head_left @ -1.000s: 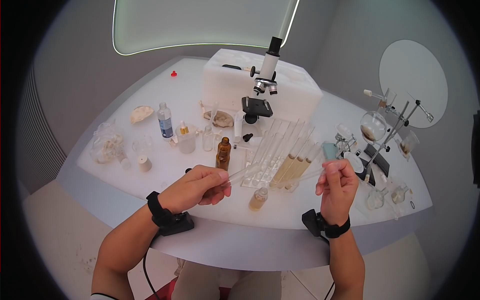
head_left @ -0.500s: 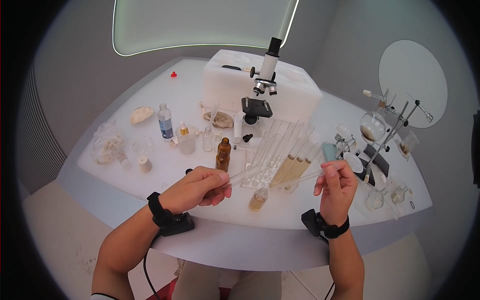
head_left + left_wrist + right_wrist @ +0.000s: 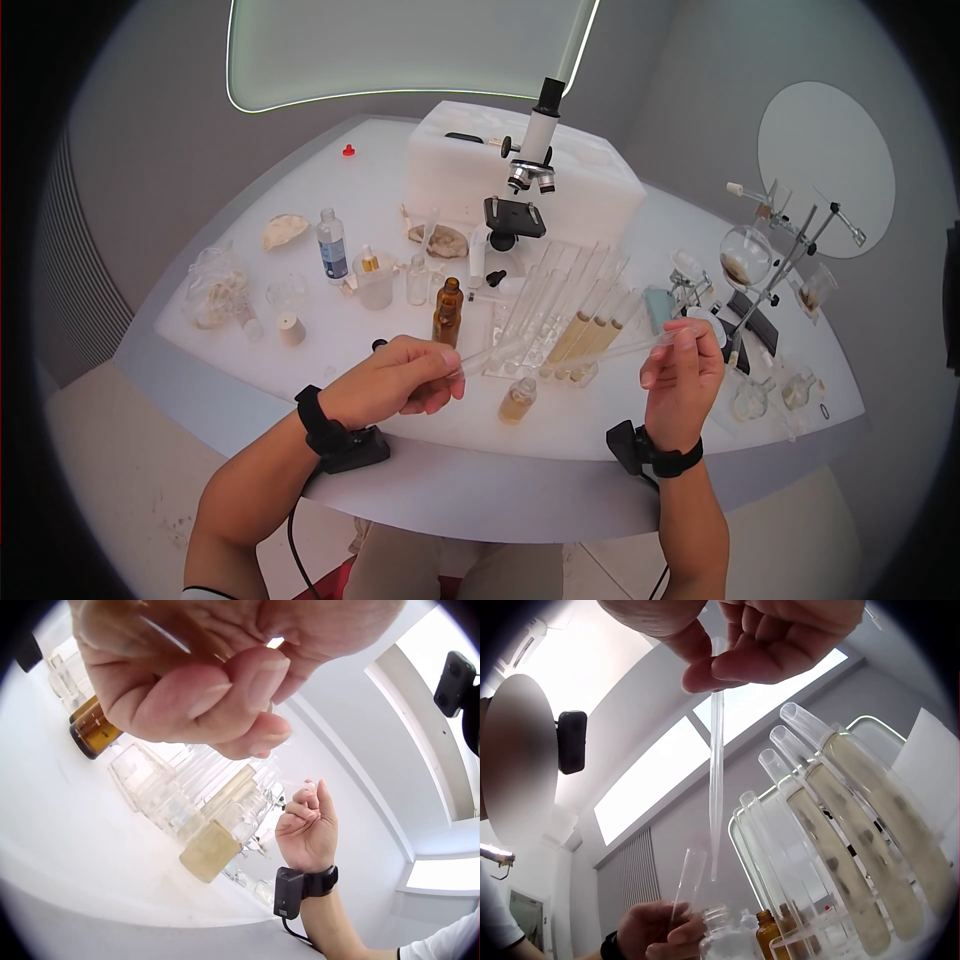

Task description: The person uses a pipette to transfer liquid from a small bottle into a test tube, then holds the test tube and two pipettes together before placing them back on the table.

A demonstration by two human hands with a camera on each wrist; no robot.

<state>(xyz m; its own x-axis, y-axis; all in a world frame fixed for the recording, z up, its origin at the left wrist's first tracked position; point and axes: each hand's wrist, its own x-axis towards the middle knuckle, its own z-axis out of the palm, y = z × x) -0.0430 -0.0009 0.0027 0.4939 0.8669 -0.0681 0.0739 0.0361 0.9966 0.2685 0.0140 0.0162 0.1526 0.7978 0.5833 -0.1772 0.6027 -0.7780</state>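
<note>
A tube [image 3: 690,871] is held slanted above the surface [image 3: 430,430] in the left hand [image 3: 395,380]; a dropper [image 3: 717,765] is pinched in the right hand [image 3: 684,378], its tip apart from the tube. A liquid transfer seems under way, though the dropper's contents cannot be told. Careful alignment of tip and tube mouth appears to be called for.

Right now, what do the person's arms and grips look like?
Left grip and right grip are bare. Behind each runs a black strap carrying a boxy black camera with a black cable. The right sleeve is white with a dark edge.
</note>
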